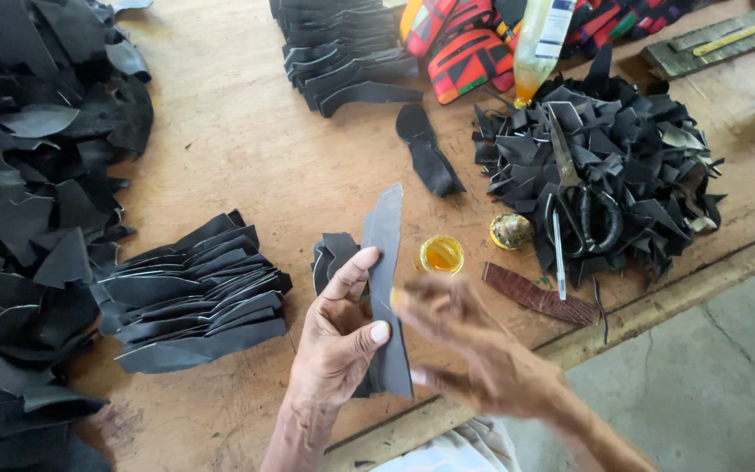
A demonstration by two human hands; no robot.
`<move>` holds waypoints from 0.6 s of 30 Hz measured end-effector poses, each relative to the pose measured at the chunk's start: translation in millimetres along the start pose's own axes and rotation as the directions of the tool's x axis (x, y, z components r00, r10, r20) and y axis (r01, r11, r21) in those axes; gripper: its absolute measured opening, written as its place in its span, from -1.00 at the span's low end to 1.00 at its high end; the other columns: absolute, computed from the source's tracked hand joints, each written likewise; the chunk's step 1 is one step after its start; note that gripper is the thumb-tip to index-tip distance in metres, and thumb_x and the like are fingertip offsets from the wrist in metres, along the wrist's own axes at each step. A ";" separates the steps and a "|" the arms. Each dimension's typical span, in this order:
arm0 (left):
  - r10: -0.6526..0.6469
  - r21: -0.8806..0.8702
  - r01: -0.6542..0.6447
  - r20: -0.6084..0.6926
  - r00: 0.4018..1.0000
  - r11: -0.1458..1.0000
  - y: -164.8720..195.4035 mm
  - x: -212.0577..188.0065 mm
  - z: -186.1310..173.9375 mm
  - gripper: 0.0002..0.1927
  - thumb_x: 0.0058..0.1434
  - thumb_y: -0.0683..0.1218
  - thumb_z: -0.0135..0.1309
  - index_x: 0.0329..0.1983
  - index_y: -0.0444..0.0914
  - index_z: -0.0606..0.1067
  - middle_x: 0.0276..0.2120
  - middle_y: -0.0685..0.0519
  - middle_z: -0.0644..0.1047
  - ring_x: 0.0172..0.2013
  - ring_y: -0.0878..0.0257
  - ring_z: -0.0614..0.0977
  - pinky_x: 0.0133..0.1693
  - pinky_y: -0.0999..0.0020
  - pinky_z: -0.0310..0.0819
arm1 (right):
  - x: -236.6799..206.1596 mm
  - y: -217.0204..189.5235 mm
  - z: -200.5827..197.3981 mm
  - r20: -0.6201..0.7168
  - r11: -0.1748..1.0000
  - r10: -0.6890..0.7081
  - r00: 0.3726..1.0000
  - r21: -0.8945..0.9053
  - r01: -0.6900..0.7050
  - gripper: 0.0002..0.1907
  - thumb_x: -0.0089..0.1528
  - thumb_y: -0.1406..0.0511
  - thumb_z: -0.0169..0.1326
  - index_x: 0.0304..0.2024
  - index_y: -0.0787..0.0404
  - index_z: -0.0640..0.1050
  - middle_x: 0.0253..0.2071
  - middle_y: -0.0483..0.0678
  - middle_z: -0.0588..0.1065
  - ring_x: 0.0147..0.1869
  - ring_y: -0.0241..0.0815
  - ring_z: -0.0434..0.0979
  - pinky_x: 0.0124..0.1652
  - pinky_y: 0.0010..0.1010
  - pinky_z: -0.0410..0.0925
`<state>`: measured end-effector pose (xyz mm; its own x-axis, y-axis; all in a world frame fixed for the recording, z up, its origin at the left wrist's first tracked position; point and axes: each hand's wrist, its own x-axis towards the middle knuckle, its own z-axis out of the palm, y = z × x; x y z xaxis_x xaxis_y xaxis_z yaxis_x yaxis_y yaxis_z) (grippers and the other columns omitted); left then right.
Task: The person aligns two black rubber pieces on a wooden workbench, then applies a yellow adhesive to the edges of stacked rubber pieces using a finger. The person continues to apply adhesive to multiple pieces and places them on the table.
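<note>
Left hand (338,341) pinches a flat, curved grey leather strip (386,288).

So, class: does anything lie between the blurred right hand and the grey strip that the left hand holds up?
Nothing visible does. The right hand is right beside the grey strip, which the left hand pinches upright between thumb and fingers. The small pot of yellow glue sits behind them on the wooden table.

Two hands work near the table edge: the left hand (335,345) and the right hand (474,350). One pair of scissors (580,197) lies right; one open glue pot (440,254), one lid (510,231), one far bottle (542,44), one brown strip (539,295).
</note>
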<state>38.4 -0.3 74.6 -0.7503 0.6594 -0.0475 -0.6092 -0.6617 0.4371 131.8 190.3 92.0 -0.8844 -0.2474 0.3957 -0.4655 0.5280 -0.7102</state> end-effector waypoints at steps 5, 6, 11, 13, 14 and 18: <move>0.049 0.009 -0.048 -0.003 0.999 0.999 3.7 3.9 4.8 -0.14 0.06 -0.43 0.27 0.44 -0.37 0.22 0.40 -0.09 0.30 0.34 0.07 0.39 0.28 0.17 0.39 | -0.6 -6.1 2.0 -0.105 0.998 -0.038 0.994 -0.049 0.033 -0.35 0.24 0.23 0.25 0.36 0.03 0.38 0.25 -0.02 0.40 0.24 -0.10 0.39 0.23 -0.22 0.36; 0.041 0.000 -0.041 0.008 0.999 0.999 4.1 4.3 6.0 -0.12 0.06 -0.43 0.27 0.46 -0.38 0.20 0.40 -0.09 0.28 0.34 0.06 0.38 0.28 0.18 0.39 | -0.4 -5.7 2.5 -0.110 0.994 -0.035 0.993 -0.106 0.023 -0.35 0.22 0.24 0.22 0.36 0.10 0.35 0.24 0.03 0.38 0.26 -0.04 0.38 0.25 -0.15 0.31; 0.046 0.003 -0.046 -0.007 0.999 0.999 5.3 7.0 9.8 -0.05 0.04 -0.41 0.29 0.49 -0.38 0.13 0.43 -0.10 0.23 0.35 0.07 0.36 0.27 0.18 0.39 | 2.2 -3.3 3.7 -0.165 0.981 -0.125 0.978 -0.165 0.098 -0.44 0.28 0.30 0.24 0.34 -0.03 0.44 0.15 -0.09 0.44 0.17 -0.23 0.44 0.14 -0.35 0.42; 0.061 0.017 -0.060 -0.010 0.998 0.998 5.2 8.3 9.9 -0.04 0.05 -0.42 0.29 0.50 -0.38 0.12 0.44 -0.10 0.23 0.36 0.08 0.36 0.28 0.21 0.38 | 3.7 -2.8 2.1 -0.203 0.982 -0.112 0.973 -0.171 0.077 -0.39 0.27 0.34 0.24 0.36 -0.04 0.41 0.13 -0.13 0.46 0.14 -0.24 0.44 0.11 -0.38 0.42; 0.058 0.020 -0.058 -0.008 0.998 0.998 4.6 8.7 9.9 -0.04 0.05 -0.42 0.28 0.51 -0.39 0.12 0.44 -0.11 0.22 0.36 0.07 0.36 0.27 0.21 0.38 | 5.4 -1.4 1.3 -0.196 0.985 -0.062 0.979 -0.170 0.029 -0.34 0.26 0.36 0.23 0.39 0.03 0.35 0.14 -0.07 0.45 0.12 -0.20 0.44 0.11 -0.33 0.41; 0.055 0.029 -0.055 -0.003 0.998 0.998 4.7 10.6 8.1 -0.05 0.06 -0.42 0.27 0.51 -0.38 0.12 0.45 -0.10 0.22 0.34 0.07 0.38 0.26 0.19 0.40 | 6.7 -0.9 4.0 -0.126 0.971 -0.072 0.989 -0.235 0.041 -0.26 0.25 0.44 0.17 0.44 -0.08 0.29 0.21 0.10 0.36 0.14 -0.12 0.37 0.08 -0.40 0.42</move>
<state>29.7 6.5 83.4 -0.7834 0.6209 -0.0264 -0.5595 -0.6861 0.4651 126.2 185.0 93.0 -0.8374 -0.1807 0.5158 -0.4804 0.6933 -0.5371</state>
